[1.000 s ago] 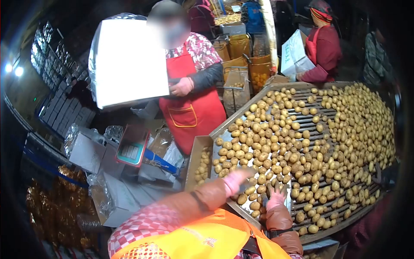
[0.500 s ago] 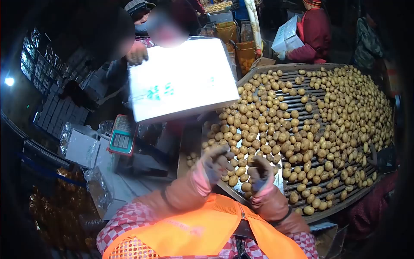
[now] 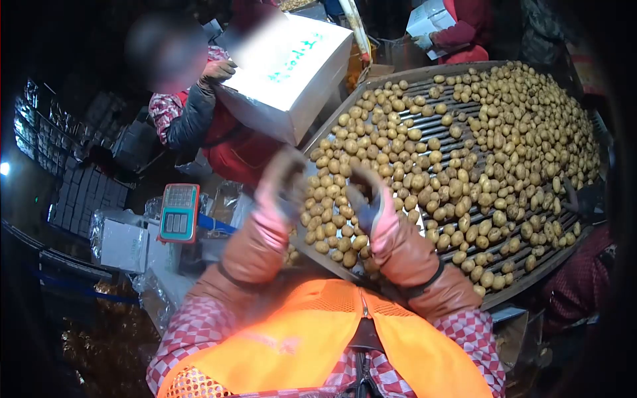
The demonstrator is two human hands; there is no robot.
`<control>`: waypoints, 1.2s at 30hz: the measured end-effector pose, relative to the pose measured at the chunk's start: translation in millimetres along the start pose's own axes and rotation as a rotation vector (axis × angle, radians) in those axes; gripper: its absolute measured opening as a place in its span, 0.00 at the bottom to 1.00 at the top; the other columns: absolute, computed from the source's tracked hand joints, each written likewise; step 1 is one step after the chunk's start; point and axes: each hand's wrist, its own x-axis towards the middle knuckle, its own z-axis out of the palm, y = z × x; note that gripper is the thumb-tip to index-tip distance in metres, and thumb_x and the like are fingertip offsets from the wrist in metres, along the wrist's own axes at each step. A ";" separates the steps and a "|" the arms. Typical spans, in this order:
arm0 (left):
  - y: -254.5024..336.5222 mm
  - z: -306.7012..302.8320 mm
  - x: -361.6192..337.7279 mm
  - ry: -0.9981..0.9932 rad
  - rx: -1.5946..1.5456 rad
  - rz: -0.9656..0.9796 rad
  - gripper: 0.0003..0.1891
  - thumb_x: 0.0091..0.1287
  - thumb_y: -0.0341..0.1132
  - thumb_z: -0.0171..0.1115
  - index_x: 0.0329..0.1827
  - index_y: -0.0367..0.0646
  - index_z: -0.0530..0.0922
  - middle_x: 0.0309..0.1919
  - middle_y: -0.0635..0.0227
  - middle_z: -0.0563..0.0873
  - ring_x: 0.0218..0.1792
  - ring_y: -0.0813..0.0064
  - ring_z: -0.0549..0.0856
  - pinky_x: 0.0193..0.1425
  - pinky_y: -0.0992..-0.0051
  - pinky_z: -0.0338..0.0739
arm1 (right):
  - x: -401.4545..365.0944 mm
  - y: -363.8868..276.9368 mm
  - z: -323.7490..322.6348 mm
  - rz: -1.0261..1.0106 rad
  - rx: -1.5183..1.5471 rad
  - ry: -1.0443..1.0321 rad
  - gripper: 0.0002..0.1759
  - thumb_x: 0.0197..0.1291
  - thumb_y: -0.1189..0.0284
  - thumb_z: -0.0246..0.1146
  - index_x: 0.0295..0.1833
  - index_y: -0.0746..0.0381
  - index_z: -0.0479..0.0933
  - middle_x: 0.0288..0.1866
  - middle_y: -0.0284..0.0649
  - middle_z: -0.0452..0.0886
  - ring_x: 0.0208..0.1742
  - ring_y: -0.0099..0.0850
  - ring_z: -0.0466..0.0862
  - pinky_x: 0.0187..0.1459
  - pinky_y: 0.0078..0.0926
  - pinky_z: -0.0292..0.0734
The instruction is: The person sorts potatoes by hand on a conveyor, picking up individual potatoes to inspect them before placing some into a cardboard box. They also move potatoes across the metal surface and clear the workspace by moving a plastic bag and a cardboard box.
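Observation:
My left hand (image 3: 286, 178), gloved and blurred by motion, is raised at the table's left edge, close below the white cardboard box (image 3: 279, 66). Its fingers look curved and apart, with nothing visible in them. My right hand (image 3: 367, 199), also gloved, is cupped over the near potatoes (image 3: 398, 162), thumb apart from fingers; I see nothing held. Small round potatoes cover the slatted sorting table (image 3: 424, 87). A co-worker's gloved hand (image 3: 217, 70) grips the box, which has green print and is tilted.
To the left stands a red and teal weighing scale (image 3: 178, 213), with plastic-wrapped white boxes (image 3: 125, 244) below it. Another person (image 3: 468, 33) holds a white box at the far side. A dark-sleeved arm (image 3: 587, 200) reaches over the potatoes from the right.
Both my hands have moved forward, the left toward the box and farther from the right. The co-worker's box has turned and tilted, showing its side. My view has shifted.

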 end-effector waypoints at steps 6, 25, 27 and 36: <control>-52.2 23.6 7.1 0.402 0.968 0.641 0.22 0.62 0.40 0.66 0.59 0.42 0.78 0.58 0.52 0.80 0.58 0.48 0.79 0.63 0.50 0.74 | -93.2 84.8 -53.0 0.676 0.272 0.251 0.20 0.69 0.78 0.60 0.66 0.62 0.77 0.60 0.42 0.81 0.58 0.33 0.80 0.61 0.29 0.75; -120.0 143.8 -20.9 -1.143 0.848 0.083 0.37 0.57 0.40 0.69 0.72 0.46 0.70 0.63 0.54 0.79 0.64 0.56 0.79 0.69 0.58 0.72 | 8.6 -87.5 54.8 0.257 0.472 -0.649 0.30 0.67 0.76 0.62 0.74 0.62 0.67 0.59 0.43 0.81 0.55 0.32 0.83 0.59 0.31 0.77; -128.7 148.6 -31.1 -1.123 0.864 0.130 0.36 0.57 0.41 0.68 0.72 0.46 0.71 0.62 0.53 0.80 0.63 0.56 0.79 0.68 0.59 0.73 | 15.1 -74.9 72.5 0.023 0.449 -0.835 0.23 0.72 0.70 0.61 0.70 0.59 0.74 0.57 0.42 0.83 0.54 0.31 0.84 0.61 0.32 0.76; -166.5 115.5 -61.2 -0.887 0.884 0.257 0.33 0.59 0.46 0.68 0.68 0.46 0.75 0.58 0.52 0.83 0.59 0.55 0.82 0.64 0.62 0.77 | 22.1 -60.0 70.4 -0.169 0.111 -0.716 0.28 0.71 0.67 0.61 0.73 0.66 0.69 0.62 0.48 0.79 0.62 0.36 0.80 0.64 0.31 0.75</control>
